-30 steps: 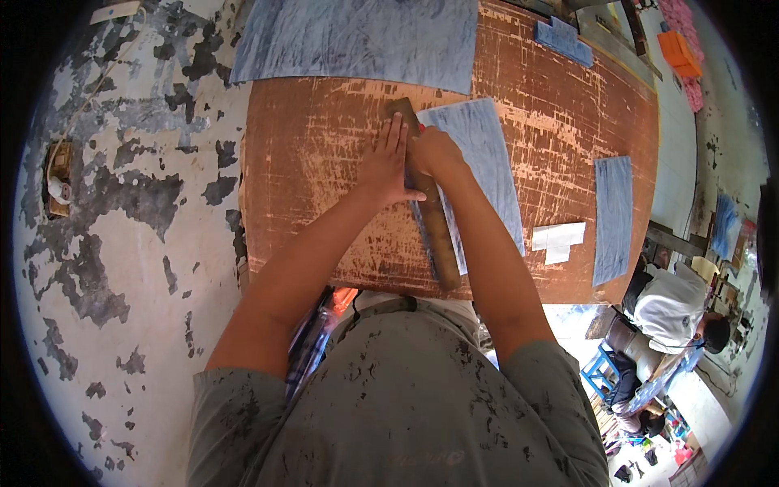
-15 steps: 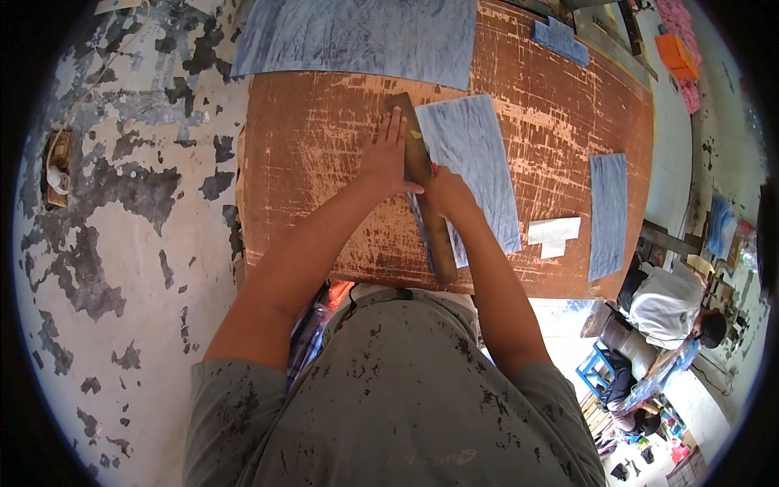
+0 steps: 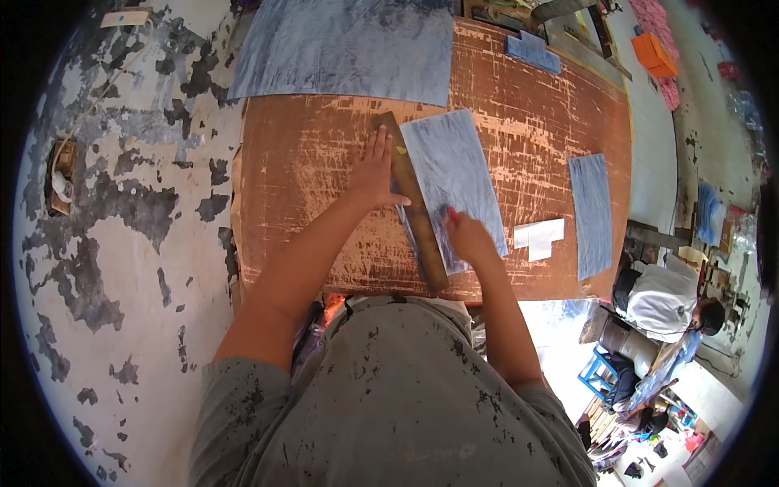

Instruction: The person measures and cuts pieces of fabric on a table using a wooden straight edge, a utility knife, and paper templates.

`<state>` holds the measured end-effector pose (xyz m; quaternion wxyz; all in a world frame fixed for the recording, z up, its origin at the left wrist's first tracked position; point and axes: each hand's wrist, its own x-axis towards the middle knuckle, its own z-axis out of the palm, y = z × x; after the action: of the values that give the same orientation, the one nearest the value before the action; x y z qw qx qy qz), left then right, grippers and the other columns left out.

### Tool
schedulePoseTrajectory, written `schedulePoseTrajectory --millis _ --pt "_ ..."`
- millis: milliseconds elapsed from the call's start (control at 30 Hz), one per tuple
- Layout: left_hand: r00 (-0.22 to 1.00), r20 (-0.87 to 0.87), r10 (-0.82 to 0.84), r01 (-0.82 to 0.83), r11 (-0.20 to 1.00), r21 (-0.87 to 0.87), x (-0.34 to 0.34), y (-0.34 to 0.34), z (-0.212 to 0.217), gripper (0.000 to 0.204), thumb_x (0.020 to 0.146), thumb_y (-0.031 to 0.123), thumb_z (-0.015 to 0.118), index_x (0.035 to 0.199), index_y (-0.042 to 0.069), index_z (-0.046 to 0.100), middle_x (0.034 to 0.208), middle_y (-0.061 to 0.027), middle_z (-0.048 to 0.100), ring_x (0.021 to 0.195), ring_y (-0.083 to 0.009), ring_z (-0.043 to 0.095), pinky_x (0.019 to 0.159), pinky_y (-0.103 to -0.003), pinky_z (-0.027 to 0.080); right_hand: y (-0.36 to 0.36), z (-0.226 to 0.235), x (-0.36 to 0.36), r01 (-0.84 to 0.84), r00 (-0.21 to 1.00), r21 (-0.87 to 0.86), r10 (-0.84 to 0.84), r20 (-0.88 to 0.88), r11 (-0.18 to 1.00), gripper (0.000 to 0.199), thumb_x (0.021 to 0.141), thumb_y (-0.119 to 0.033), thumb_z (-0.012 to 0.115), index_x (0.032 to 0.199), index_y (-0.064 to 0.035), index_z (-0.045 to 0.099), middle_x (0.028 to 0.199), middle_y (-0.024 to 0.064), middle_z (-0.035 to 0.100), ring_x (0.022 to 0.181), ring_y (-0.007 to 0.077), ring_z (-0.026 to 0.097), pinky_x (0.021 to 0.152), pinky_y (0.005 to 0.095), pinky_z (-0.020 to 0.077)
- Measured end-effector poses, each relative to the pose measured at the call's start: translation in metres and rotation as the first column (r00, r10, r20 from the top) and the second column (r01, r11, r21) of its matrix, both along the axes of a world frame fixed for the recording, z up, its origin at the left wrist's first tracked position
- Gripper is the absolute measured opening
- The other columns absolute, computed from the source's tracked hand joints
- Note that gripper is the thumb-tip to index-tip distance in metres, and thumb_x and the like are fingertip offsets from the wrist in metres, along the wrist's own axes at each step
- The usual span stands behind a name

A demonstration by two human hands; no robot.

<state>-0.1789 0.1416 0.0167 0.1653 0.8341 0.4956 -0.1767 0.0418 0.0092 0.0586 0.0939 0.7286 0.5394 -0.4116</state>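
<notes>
Worn reddish-brown worktop (image 3: 308,203), paint scratched through in pale streaks, seen from above. Left hand (image 3: 375,172) lies flat and open, fingers spread, palm pressing on the worktop with its fingertips against the left edge of a long wooden straightedge (image 3: 414,207); it grips nothing. The straightedge runs diagonally from upper left to lower right, its far end near the middle of the worktop, its near end close to the front edge. Right hand (image 3: 468,235) rests on the lower part of a blue-grey sheet (image 3: 454,183), fingers curled around something small with a red tip (image 3: 451,213), just beside the straightedge's right edge; what the item is cannot be told. The sheet lies flat, its left edge tucked along or under the straightedge. Larger blue-grey sheet (image 3: 349,49) spread across the far left end of the worktop, overhanging its back edge. Narrow blue strip (image 3: 592,213) lies well to the right, with two small white paper pieces (image 3: 540,237) between it and the working sheet. Small blue scrap (image 3: 531,53) at the far right corner. Floor to the left is grey concrete with peeling patches (image 3: 105,227). Another person in a white shirt (image 3: 661,296) sits low at the right, well apart from the worktop.
</notes>
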Motion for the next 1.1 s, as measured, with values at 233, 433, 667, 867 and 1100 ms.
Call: schedulePoseTrajectory --millis 233,433,667,867,1100 --pt "0.994 0.089 -0.067 0.034 0.945 0.326 0.000 -0.035 -0.026 0.147 0.071 0.076 0.084 0.170 -0.005 0.010 0.179 -0.0247 0.003 0.165 -0.0422 0.011 0.128 -0.063 0.025 -0.048 -0.049 0.065 0.259 0.901 0.396 -0.368 0.230 0.881 0.053 0.104 -0.027 0.066 0.146 -0.0033 0.046 0.143 0.0238 0.053 0.107 0.0498 0.071 0.086 0.0563 0.0604" --pt "0.975 0.219 0.028 -0.026 1.000 -0.013 0.021 -0.118 -0.009 0.149 0.070 0.078 0.083 0.169 -0.007 0.012 0.177 -0.0289 0.005 0.165 -0.0429 0.009 0.129 -0.064 0.018 -0.061 -0.057 0.058 0.304 0.885 0.470 -0.428 0.181 0.828 0.052 0.101 -0.023 0.068 0.143 0.0009 0.047 0.141 0.0265 0.054 0.105 0.0509 0.070 0.089 0.0577 0.0592" --pt "0.989 0.147 -0.008 -0.001 0.998 0.060 0.023 -0.128 -0.022 0.153 0.067 0.079 0.085 0.167 -0.010 0.011 0.176 -0.0308 0.004 0.165 -0.0454 0.007 0.128 -0.067 0.017 -0.048 -0.034 0.110 0.293 0.942 0.421 -0.335 0.025 0.858 0.043 0.084 -0.034 0.089 0.096 0.0019 0.070 0.092 0.0266 0.073 0.093 0.0469 0.071 0.081 0.0536 0.0551" --pt "0.999 0.027 -0.026 0.026 1.000 -0.010 0.031 -0.122 -0.012 0.156 0.068 0.082 0.082 0.169 -0.008 0.004 0.177 -0.0290 -0.005 0.166 -0.0431 0.001 0.128 -0.067 0.017 -0.042 -0.060 0.131 0.269 0.955 0.398 -0.298 0.011 0.877 0.043 0.085 -0.032 0.088 0.104 0.0014 0.069 0.089 0.0254 0.072 0.089 0.0455 0.072 0.080 0.0534 0.0544" --pt "0.998 0.052 -0.020 0.019 1.000 0.012 0.024 -0.124 -0.023 0.159 0.064 0.084 0.082 0.169 -0.008 0.005 0.178 -0.0279 -0.004 0.166 -0.0423 0.001 0.127 -0.069 0.018 -0.072 -0.027 0.078 0.398 0.913 0.458 -0.392 -0.113 0.795 0.039 0.104 -0.037 0.065 0.121 -0.0025 0.059 0.104 0.0332 0.072 0.097 0.0538 0.070 0.085 0.0612 0.0565"
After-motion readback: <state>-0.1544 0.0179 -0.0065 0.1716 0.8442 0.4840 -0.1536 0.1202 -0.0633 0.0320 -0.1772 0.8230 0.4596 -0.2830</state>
